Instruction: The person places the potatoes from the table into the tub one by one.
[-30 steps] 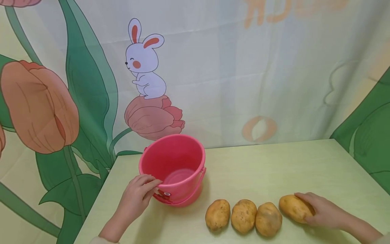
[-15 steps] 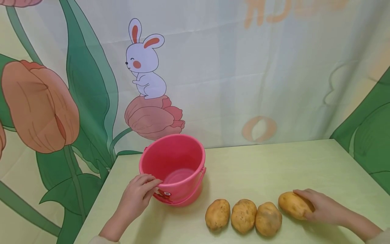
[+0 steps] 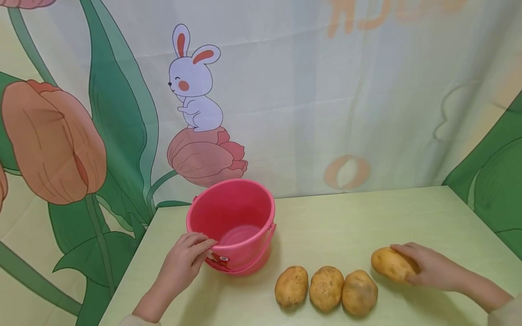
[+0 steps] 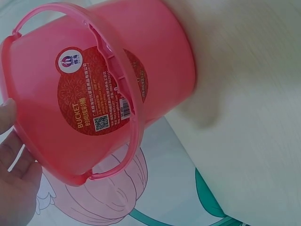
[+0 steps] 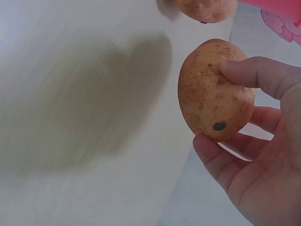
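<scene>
A pink plastic bucket (image 3: pixel 232 224) with a red label (image 4: pixel 96 92) stands on the pale green table (image 3: pixel 346 226), empty inside. My left hand (image 3: pixel 185 260) grips its near rim, the fingers curled over the edge. My right hand (image 3: pixel 424 267) holds a yellow-brown potato (image 3: pixel 391 265) a little above the tabletop at the right; in the right wrist view the potato (image 5: pixel 214 89) sits between thumb and fingers with its shadow on the table below. Three more potatoes (image 3: pixel 326 288) lie in a row near the front edge.
A printed cloth backdrop (image 3: pixel 285 90) with a rabbit and tulips hangs right behind the table's far edge. The table's left edge runs close beside the bucket. Bare tabletop lies between the bucket and the far right corner.
My right hand has lifted the rightmost potato off the table and raised it slightly. The left hand and the bucket have not moved.
</scene>
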`<move>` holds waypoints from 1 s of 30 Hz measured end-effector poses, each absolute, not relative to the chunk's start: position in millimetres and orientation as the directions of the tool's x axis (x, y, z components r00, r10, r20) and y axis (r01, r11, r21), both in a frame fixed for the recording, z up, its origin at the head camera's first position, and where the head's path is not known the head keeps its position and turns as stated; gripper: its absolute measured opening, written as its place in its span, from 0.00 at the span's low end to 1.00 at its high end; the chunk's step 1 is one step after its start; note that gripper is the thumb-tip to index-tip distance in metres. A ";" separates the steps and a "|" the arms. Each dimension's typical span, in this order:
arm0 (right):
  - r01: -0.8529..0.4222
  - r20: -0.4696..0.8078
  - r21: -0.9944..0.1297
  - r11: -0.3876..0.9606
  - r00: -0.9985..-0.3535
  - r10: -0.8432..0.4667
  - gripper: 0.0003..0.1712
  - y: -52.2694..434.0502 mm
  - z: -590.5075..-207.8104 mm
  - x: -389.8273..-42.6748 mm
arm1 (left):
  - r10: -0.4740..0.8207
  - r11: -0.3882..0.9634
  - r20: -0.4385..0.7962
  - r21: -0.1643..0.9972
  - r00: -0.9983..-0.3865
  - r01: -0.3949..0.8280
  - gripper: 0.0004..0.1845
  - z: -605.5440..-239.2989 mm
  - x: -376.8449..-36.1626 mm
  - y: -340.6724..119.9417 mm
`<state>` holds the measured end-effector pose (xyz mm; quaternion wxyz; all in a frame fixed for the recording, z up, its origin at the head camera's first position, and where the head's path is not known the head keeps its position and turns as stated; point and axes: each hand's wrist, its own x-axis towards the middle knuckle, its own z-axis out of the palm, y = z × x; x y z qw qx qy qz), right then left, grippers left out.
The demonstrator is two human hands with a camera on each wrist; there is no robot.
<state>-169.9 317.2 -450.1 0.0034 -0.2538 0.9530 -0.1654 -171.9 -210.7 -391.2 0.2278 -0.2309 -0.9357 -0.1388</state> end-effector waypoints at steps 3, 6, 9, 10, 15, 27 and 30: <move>-0.495 0.086 -0.311 0.811 -0.865 -0.495 0.38 316.6 -447.7 -171.6 | 0.373 0.851 0.497 0.154 -0.784 0.502 0.17 -390.7 -171.6 -210.6; -0.515 0.100 -0.298 0.804 -0.854 -0.510 0.37 314.8 -444.1 -173.2 | 0.376 0.846 0.504 0.155 -0.777 0.510 0.17 -390.1 -171.1 -210.6; -0.526 0.108 -0.289 0.800 -0.848 -0.518 0.37 312.3 -439.1 -174.6 | 0.372 0.848 0.503 0.158 -0.780 0.507 0.17 -389.5 -170.7 -210.4; -0.526 0.108 -0.285 0.801 -0.848 -0.519 0.37 311.4 -437.2 -175.0 | 0.371 0.849 0.501 0.160 -0.782 0.504 0.17 -389.3 -170.5 -210.4; -0.538 0.131 -0.260 0.802 -0.842 -0.523 0.38 308.1 -428.4 -177.7 | 0.365 0.854 0.489 0.165 -0.793 0.494 0.17 -388.5 -170.6 -209.9; -0.539 0.106 -0.266 0.799 -0.840 -0.532 0.37 304.2 -415.4 -185.9 | 0.361 0.855 0.484 0.168 -0.797 0.490 0.17 -389.4 -171.4 -209.8; -0.533 0.102 -0.269 0.802 -0.844 -0.526 0.37 302.2 -411.4 -187.2 | 0.357 0.856 0.481 0.175 -0.800 0.487 0.17 -389.1 -171.4 -209.4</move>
